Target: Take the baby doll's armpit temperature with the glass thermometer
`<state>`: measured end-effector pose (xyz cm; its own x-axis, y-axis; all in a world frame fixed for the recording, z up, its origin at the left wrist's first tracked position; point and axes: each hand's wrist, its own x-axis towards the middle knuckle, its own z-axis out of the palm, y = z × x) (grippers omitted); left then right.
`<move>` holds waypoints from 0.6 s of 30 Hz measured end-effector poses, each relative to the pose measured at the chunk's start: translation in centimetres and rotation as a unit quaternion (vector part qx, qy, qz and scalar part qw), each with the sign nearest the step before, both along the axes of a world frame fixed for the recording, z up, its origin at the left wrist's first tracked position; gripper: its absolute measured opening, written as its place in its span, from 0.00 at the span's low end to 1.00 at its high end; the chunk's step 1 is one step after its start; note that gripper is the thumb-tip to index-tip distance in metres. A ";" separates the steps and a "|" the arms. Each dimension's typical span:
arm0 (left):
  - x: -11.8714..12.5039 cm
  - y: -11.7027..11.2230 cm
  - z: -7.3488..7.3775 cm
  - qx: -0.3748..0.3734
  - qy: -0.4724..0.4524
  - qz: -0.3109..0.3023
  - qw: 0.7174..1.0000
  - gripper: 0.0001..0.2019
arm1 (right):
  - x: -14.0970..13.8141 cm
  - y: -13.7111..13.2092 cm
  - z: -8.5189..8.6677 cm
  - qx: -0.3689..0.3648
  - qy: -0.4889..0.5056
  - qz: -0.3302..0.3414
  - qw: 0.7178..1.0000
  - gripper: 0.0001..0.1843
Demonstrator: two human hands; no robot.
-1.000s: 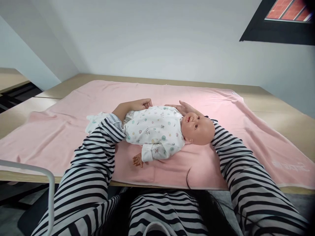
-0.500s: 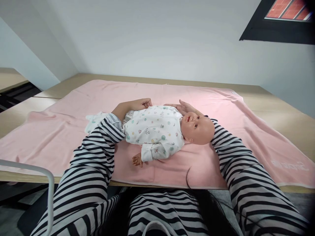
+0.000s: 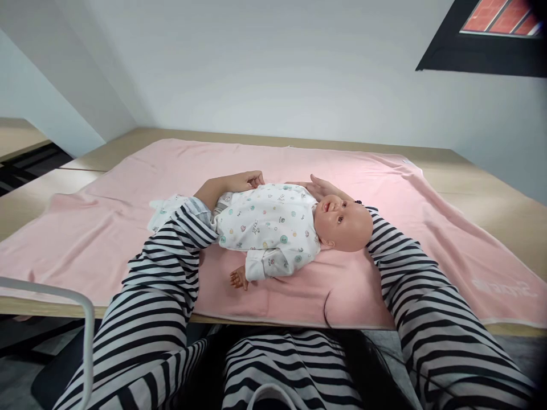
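No readable text (blanket [image 3: 427,228] lettering blurred).

Doll [image 3: 273,228] lies crosswise mid pink blanket [image 3: 106,228], in way of my arms; left hand [image 3: 241,182] and right hand [image 3: 319,187] sit past its far side. Open blanket left, right, behind; wall [image 3: 273,74] beyond.

The baby doll [image 3: 277,228] lies on its back in front of me, across the pink blanket [image 3: 325,162] on the desk [image 3: 478,191], its bald head to my right and its face turned up. It wears a white romper with small coloured prints, and its near arm points toward me
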<state>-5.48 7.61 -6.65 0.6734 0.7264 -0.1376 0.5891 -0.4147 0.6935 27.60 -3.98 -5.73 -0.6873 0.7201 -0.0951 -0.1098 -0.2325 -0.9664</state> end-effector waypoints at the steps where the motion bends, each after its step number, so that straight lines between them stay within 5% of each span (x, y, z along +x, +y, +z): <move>1: 0.0 0.0 0.0 0.002 -0.002 -0.001 1.000 0.19 | 0.0 0.1 -0.1 -0.003 -0.003 -0.001 1.000 0.31; 11: -0.1 0.5 -0.4 0.006 -0.006 -0.003 1.000 0.19 | 0.8 0.0 -0.4 0.028 -0.026 -0.023 0.999 0.27; 18: -0.2 0.6 -0.5 0.005 0.002 -0.004 1.000 0.19 | -1.0 2.4 -0.5 0.036 0.006 0.041 0.999 0.20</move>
